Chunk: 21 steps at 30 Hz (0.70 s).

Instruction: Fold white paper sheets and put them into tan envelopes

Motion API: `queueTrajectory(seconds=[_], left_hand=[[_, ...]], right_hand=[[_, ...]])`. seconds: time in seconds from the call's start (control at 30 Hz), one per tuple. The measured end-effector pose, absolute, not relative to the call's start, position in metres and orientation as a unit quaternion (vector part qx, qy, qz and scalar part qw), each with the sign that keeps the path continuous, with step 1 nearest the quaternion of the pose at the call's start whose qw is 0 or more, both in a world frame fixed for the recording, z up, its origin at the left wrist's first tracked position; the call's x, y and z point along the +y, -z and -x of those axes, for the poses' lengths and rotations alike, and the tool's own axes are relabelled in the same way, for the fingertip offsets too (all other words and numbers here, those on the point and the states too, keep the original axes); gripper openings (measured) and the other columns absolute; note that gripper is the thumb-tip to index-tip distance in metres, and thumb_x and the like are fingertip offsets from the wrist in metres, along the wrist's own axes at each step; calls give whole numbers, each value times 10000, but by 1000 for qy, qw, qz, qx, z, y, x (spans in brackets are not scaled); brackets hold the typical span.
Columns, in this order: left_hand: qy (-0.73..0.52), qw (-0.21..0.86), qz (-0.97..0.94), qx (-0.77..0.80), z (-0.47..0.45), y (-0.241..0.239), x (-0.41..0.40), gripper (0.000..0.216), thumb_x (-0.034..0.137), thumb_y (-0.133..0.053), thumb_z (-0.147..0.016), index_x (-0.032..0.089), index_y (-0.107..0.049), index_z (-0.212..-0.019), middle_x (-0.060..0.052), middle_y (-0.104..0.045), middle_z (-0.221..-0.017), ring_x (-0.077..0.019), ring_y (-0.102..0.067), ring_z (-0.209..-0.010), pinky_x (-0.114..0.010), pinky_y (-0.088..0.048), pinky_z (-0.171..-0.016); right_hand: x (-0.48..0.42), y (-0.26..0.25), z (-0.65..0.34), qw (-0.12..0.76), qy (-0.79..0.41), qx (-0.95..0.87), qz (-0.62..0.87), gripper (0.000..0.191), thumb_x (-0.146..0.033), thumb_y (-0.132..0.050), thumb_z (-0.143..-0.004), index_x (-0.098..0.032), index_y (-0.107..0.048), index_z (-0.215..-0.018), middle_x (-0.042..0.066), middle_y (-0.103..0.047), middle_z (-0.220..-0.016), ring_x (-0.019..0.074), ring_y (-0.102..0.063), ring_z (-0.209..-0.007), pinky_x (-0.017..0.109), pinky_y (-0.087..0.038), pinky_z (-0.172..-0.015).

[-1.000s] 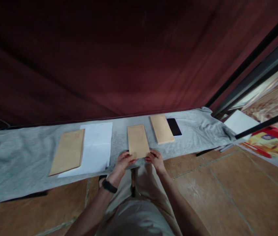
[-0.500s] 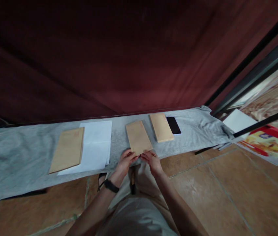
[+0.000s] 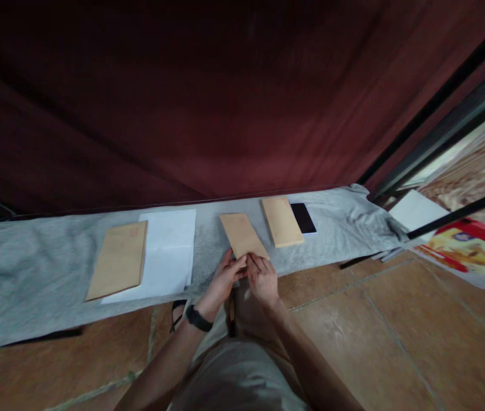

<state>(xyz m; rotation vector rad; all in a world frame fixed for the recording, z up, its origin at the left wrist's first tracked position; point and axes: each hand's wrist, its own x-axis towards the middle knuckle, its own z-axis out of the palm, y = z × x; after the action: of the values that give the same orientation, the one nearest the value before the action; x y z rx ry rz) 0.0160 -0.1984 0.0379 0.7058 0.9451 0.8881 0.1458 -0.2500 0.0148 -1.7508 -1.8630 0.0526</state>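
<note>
A tan envelope (image 3: 242, 234) lies tilted on the grey cloth (image 3: 32, 274) just ahead of me. My left hand (image 3: 224, 279), with a black wristband, and my right hand (image 3: 261, 277) both pinch its near edge, thumbs close together. Another tan envelope (image 3: 281, 221) lies to its right beside a black phone (image 3: 303, 218). To the left a larger tan envelope (image 3: 119, 260) rests partly on white paper sheets (image 3: 169, 251).
A dark red curtain hangs behind the cloth. Brown floor tiles (image 3: 396, 342) spread on my right. A white sheet (image 3: 416, 210) and a red and yellow printed package (image 3: 469, 251) lie at the far right under black metal bars.
My hands have drawn closer together on the envelope's near edge, and the envelope has turned so its far end points left.
</note>
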Motion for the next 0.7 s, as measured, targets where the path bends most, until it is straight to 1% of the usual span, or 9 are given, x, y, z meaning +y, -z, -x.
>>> queueTrajectory(seconds=[0.13,0.23,0.33,0.43,0.53,0.7], left_hand=[[-402,713,-336,466,-11,-25,-198,752,272,-875,-629,176,-577,-1313,-69,-768,-942,-192,-734,-786,-279,-591,-699],[-394,678,-351,512,-3,-16,-193,791,221,-849,-626,164,-550,-1356,-13,-738,-786,-142,-681,-601,-243,-559,-588],[-374,646,-382,545,1,-13,-186,759,176,-803,-659,164,-542,-1372,31,-698,-702,-108,-620,-491,-204,-507,-492],[-352,625,-397,572,2,-13,-182,739,131,-747,-694,143,-518,-1397,50,-672,-658,-104,-596,-450,-194,-483,-451],[-342,621,-401,581,2,-15,-182,747,106,-720,-716,138,-487,-1425,52,-667,-649,-110,-602,-450,-197,-490,-454],[-341,628,-405,570,4,-17,-183,760,104,-739,-713,147,-486,-1428,35,-691,-696,-108,-610,-471,-200,-500,-476]], right_hand=[[-256,2,-138,300,-32,-708,639,396,-154,-480,-997,-186,-624,-1365,99,-666,-1361,252,-620,-1191,407,-495,-1027],[-260,11,-141,314,-46,-707,632,397,-164,-488,-990,-193,-625,-1362,87,-662,-1373,247,-618,-1207,414,-482,-1049],[-261,15,-146,324,-46,-704,630,398,-160,-468,-1000,-190,-626,-1364,90,-663,-1372,229,-605,-1250,412,-451,-1102],[-263,19,-152,311,-34,-707,634,416,-161,-450,-1015,-173,-594,-1405,106,-633,-1417,225,-568,-1325,434,-389,-1174],[-266,22,-158,290,-14,-701,652,438,-200,-433,-1039,-154,-542,-1460,129,-587,-1472,244,-523,-1385,481,-335,-1214],[-274,21,-171,274,-2,-682,678,458,-247,-391,-1064,-119,-512,-1487,154,-552,-1501,273,-460,-1442,518,-315,-1225]])
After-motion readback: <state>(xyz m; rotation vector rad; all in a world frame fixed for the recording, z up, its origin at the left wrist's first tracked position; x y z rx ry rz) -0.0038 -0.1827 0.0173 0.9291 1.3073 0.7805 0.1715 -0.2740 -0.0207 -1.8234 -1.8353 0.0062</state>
